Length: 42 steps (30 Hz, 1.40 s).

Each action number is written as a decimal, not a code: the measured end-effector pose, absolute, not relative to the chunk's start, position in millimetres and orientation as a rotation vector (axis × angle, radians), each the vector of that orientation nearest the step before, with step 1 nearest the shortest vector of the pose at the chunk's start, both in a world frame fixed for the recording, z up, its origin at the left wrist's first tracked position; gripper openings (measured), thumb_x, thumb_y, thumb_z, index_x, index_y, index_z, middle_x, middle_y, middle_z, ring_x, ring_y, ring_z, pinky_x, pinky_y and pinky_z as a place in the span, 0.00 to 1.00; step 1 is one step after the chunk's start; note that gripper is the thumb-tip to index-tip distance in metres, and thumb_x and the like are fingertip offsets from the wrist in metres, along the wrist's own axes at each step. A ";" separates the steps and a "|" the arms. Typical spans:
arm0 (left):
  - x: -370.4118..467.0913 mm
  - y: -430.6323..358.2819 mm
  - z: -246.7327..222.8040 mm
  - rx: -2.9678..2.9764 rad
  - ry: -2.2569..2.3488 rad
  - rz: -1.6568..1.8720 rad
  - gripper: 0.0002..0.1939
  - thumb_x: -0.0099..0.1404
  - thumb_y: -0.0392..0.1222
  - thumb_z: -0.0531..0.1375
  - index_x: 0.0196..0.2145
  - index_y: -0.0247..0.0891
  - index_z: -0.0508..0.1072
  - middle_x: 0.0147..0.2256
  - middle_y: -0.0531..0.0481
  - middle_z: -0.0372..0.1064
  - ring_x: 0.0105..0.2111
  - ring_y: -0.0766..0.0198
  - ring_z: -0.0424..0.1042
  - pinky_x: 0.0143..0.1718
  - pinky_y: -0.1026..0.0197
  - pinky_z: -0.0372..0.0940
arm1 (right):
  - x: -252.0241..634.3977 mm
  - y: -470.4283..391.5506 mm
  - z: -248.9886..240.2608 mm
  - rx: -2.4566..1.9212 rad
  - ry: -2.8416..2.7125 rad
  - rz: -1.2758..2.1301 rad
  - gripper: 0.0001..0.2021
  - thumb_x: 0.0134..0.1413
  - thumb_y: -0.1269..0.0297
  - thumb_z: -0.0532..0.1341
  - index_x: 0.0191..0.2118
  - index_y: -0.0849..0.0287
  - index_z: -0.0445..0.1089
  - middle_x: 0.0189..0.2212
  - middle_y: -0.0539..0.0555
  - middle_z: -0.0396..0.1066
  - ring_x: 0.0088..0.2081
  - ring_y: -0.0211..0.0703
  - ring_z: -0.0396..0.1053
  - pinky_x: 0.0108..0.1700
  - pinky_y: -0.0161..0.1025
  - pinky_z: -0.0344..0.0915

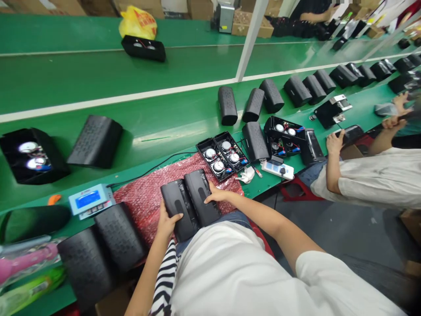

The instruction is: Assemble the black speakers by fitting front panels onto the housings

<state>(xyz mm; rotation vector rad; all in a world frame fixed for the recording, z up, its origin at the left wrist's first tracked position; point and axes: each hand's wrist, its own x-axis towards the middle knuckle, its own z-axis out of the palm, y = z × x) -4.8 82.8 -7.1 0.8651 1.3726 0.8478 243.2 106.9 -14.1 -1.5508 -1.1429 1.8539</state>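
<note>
Two black speaker housings lie side by side at the near edge of the red bubble wrap (144,180). My left hand (166,219) grips the left housing (177,206), fingers along its outer side and thumb on its top face. The right housing (201,197) is held by my right hand (215,194), its thumb on the face and its fingers round the far right edge. Just beyond them, two open housings (223,156) show round silver speaker parts and wires.
A blue-screened device (90,200) and dark housings (120,235) stand at the left. Further off, a green conveyor (158,114) carries more housings (227,105). A power strip (278,169) lies to the right, near a co-worker's hand (334,142). A metal post (251,39) rises beyond.
</note>
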 end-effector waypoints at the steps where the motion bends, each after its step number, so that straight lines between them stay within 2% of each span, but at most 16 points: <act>1: -4.8 82.5 -6.7 0.872 1.377 0.848 0.53 0.44 0.34 0.65 0.65 0.48 0.45 0.60 0.47 0.57 0.58 0.53 0.59 0.61 0.50 0.53 | 243.1 106.8 -14.6 -1.555 -1.145 1.852 0.59 0.25 0.61 0.71 0.66 0.59 0.40 0.66 0.61 0.42 0.63 0.56 0.49 0.62 0.48 0.51; 4: -3.9 81.4 -3.0 0.887 1.380 0.851 0.54 0.44 0.34 0.64 0.65 0.47 0.45 0.60 0.47 0.57 0.57 0.53 0.60 0.60 0.50 0.54 | 241.7 105.7 -15.9 -1.546 -1.154 1.857 0.57 0.28 0.61 0.69 0.66 0.58 0.40 0.67 0.58 0.39 0.63 0.55 0.48 0.63 0.47 0.49; 10: -5.3 78.3 -6.0 0.906 1.357 0.871 0.54 0.42 0.32 0.62 0.65 0.43 0.46 0.60 0.45 0.57 0.60 0.53 0.56 0.60 0.53 0.53 | 240.3 101.8 -15.2 -1.486 -1.170 1.889 0.54 0.32 0.62 0.64 0.67 0.59 0.38 0.67 0.58 0.39 0.63 0.53 0.47 0.64 0.47 0.47; 14: -6.7 76.6 -8.5 0.902 1.382 0.862 0.53 0.42 0.32 0.63 0.65 0.42 0.46 0.61 0.45 0.56 0.61 0.53 0.54 0.60 0.54 0.52 | 239.5 101.3 -8.9 -1.506 -1.152 1.913 0.55 0.31 0.64 0.62 0.67 0.64 0.34 0.67 0.62 0.38 0.64 0.54 0.47 0.64 0.48 0.48; 19: -3.6 75.7 -1.3 0.837 1.358 0.877 0.54 0.42 0.30 0.62 0.65 0.43 0.45 0.62 0.45 0.53 0.61 0.52 0.55 0.57 0.55 0.57 | 237.1 102.6 0.5 -1.554 -1.135 1.901 0.54 0.30 0.66 0.62 0.67 0.61 0.36 0.67 0.60 0.37 0.64 0.55 0.48 0.63 0.47 0.50; 22: -2.5 75.7 0.7 0.830 1.366 0.878 0.55 0.41 0.30 0.62 0.66 0.43 0.45 0.63 0.46 0.53 0.61 0.52 0.53 0.56 0.56 0.58 | 236.9 102.5 0.8 -1.568 -1.135 1.895 0.54 0.30 0.65 0.62 0.67 0.62 0.36 0.67 0.60 0.37 0.64 0.56 0.49 0.63 0.47 0.51; 31: -3.2 75.5 -0.6 0.829 1.354 0.868 0.53 0.42 0.31 0.62 0.65 0.43 0.47 0.60 0.46 0.57 0.58 0.53 0.58 0.57 0.55 0.58 | 240.9 99.5 -17.3 -1.575 -1.159 1.860 0.53 0.33 0.63 0.62 0.67 0.60 0.36 0.67 0.59 0.39 0.64 0.53 0.47 0.63 0.47 0.50; 35: -4.8 75.7 -2.9 0.819 1.364 0.840 0.53 0.42 0.31 0.62 0.65 0.43 0.46 0.60 0.45 0.57 0.56 0.53 0.62 0.57 0.55 0.58 | 239.4 100.1 -15.4 -1.593 -1.227 1.816 0.51 0.34 0.64 0.62 0.66 0.61 0.40 0.66 0.59 0.44 0.63 0.52 0.50 0.62 0.46 0.52; 37: -5.6 75.5 -3.7 0.822 1.379 0.825 0.54 0.42 0.31 0.62 0.65 0.43 0.45 0.60 0.44 0.57 0.54 0.53 0.63 0.56 0.54 0.58 | 237.4 100.9 -9.6 -1.610 -1.294 1.789 0.49 0.34 0.65 0.63 0.65 0.63 0.43 0.64 0.61 0.50 0.60 0.53 0.56 0.60 0.46 0.56; 40: -6.1 74.9 -2.7 0.838 1.383 0.838 0.53 0.42 0.30 0.62 0.65 0.42 0.47 0.59 0.44 0.59 0.53 0.52 0.64 0.57 0.52 0.57 | 238.5 105.1 5.1 -1.646 -1.437 1.737 0.43 0.34 0.66 0.66 0.61 0.63 0.55 0.55 0.62 0.64 0.50 0.55 0.66 0.52 0.47 0.65; 42: -6.2 74.6 -0.6 0.853 1.368 0.863 0.52 0.42 0.30 0.61 0.64 0.42 0.49 0.58 0.44 0.61 0.54 0.53 0.64 0.57 0.52 0.57 | 245.5 111.5 19.0 -1.664 -1.556 1.661 0.34 0.36 0.65 0.68 0.55 0.61 0.64 0.48 0.60 0.70 0.45 0.55 0.69 0.48 0.47 0.67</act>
